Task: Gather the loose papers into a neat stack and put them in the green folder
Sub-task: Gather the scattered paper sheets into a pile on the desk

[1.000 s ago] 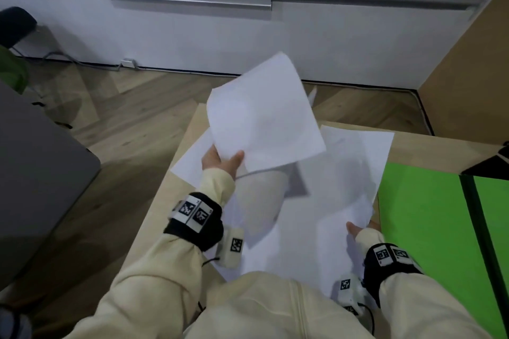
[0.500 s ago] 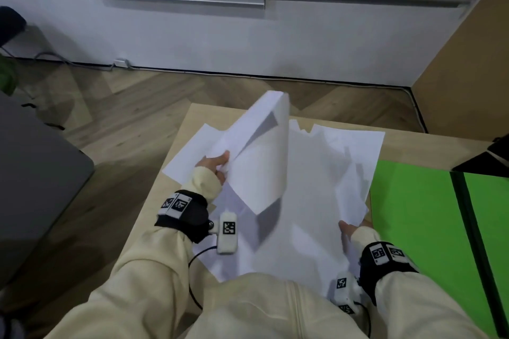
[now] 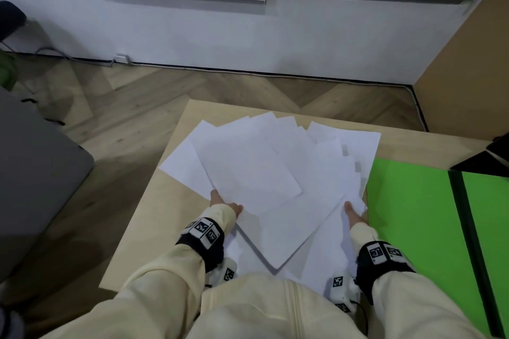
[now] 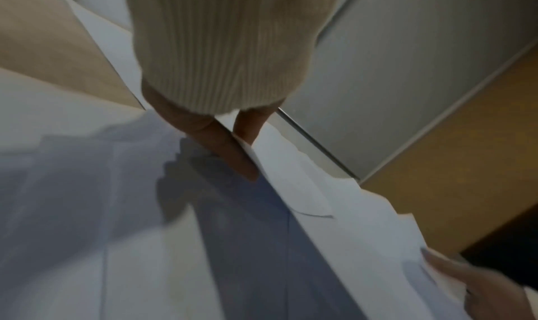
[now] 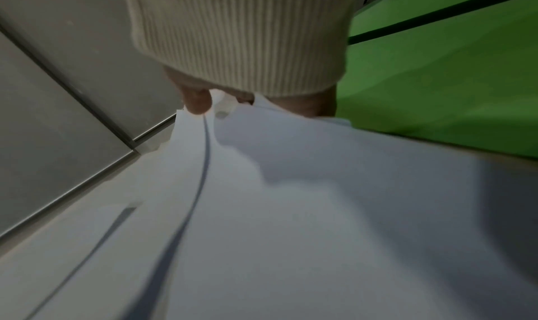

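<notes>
Papers [image 3: 264, 173] fanned out white and loose over a light wooden table [image 3: 143, 228], corners pointing every way, edges not lined up. Overlapping sheets, topmost one lying slantwise across the middle. Left hand [image 3: 223, 202] at the near left edge of the spread, thumb on top and fingers [image 4: 230, 150] beneath, pinching a sheet between them, as seen from the left wrist. Right hand [image 3: 354, 213] at the near right corner of the spread, thumb [image 5: 198, 101] on top of the paper edge, remaining fingers hidden under the sheets, grasping that corner. Cream sleeves [image 3: 165, 297] covering both wrists, black bands with square printed markers strapped over them. Green folder [image 3: 413, 215] flat on the table just to the right of the papers, open, dark spine running down its middle, its left edge touching or slightly under the rightmost sheets. Wood floor and white wall beyond the table.
</notes>
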The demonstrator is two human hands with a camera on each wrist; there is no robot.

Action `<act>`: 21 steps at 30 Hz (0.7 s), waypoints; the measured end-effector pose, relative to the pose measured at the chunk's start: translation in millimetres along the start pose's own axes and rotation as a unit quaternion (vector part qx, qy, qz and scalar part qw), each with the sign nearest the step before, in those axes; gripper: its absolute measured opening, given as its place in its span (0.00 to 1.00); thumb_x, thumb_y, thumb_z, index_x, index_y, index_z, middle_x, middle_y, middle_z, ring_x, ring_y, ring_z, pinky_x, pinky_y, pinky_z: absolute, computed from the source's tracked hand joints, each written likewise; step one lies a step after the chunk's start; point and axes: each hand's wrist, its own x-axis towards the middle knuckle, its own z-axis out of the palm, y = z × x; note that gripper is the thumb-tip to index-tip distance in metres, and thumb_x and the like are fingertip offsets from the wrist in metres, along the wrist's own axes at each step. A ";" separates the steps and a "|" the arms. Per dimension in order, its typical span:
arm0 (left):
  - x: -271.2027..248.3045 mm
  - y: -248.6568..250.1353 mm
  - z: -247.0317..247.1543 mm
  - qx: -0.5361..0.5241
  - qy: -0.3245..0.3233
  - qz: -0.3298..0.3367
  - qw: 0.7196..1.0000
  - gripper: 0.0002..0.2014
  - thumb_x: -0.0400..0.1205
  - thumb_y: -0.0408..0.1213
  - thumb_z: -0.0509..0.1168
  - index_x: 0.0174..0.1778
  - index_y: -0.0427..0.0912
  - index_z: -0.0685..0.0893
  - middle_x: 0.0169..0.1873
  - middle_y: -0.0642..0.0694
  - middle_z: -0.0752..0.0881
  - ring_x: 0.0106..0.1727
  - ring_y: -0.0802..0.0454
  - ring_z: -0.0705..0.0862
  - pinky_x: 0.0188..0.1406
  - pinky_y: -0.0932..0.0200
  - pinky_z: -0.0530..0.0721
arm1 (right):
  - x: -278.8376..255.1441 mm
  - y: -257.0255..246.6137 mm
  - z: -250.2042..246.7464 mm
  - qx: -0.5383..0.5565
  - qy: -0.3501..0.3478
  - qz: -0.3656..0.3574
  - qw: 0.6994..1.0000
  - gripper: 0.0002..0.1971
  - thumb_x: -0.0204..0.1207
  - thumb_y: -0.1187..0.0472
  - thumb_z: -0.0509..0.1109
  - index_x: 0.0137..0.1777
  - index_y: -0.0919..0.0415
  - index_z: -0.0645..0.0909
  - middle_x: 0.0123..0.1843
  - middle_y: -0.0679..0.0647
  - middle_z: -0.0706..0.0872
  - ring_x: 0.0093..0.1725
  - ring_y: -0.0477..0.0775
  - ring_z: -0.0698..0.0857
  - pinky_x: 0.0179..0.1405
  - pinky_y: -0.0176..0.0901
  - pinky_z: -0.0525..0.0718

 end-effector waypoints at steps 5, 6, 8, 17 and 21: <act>0.6 0.6 10.8 -0.080 0.009 0.036 0.996 0.41 0.74 0.41 0.74 0.79 0.45 0.60 0.74 0.43 0.71 0.74 0.43 0.74 0.73 0.54 0.72 | -1.3 10.8 3.0 -0.074 -0.029 0.023 0.997 0.47 0.73 0.49 0.72 0.81 0.71 0.50 0.83 0.65 0.57 0.82 0.59 0.61 0.79 0.45 0.58; 3.6 1.2 10.7 -0.102 0.025 0.048 0.993 0.37 0.73 0.44 0.74 0.76 0.42 0.67 0.72 0.41 0.75 0.72 0.42 0.77 0.71 0.55 0.74 | -1.7 16.0 3.2 -0.108 -0.027 0.016 0.994 0.49 0.72 0.49 0.73 0.82 0.71 0.48 0.83 0.65 0.58 0.82 0.60 0.61 0.79 0.45 0.58; 8.2 2.8 5.1 -0.120 0.064 0.051 0.989 0.29 0.76 0.45 0.70 0.71 0.37 0.75 0.69 0.39 0.80 0.70 0.40 0.79 0.70 0.54 0.75 | 0.9 20.8 4.0 -0.130 -0.028 0.001 0.991 0.49 0.72 0.53 0.74 0.81 0.73 0.47 0.82 0.66 0.59 0.82 0.60 0.62 0.78 0.45 0.59; 12.7 -9.5 2.3 0.147 -0.017 0.054 0.988 0.24 0.76 0.47 0.69 0.60 0.32 0.82 0.58 0.35 0.87 0.59 0.38 0.85 0.56 0.54 0.81 | 30.5 8.9 5.3 -0.092 -0.103 0.030 0.990 0.35 0.76 0.54 0.67 0.80 0.69 0.61 0.83 0.62 0.61 0.81 0.59 0.63 0.78 0.43 0.59; 12.6 -7.0 12.6 0.214 -0.030 0.096 0.972 0.23 0.75 0.54 0.67 0.56 0.39 0.83 0.54 0.44 0.85 0.51 0.44 0.83 0.52 0.59 0.77 | 13.0 9.3 9.8 -0.117 -0.052 0.026 0.991 0.42 0.70 0.53 0.76 0.79 0.69 0.61 0.77 0.64 0.70 0.77 0.60 0.71 0.74 0.46 0.67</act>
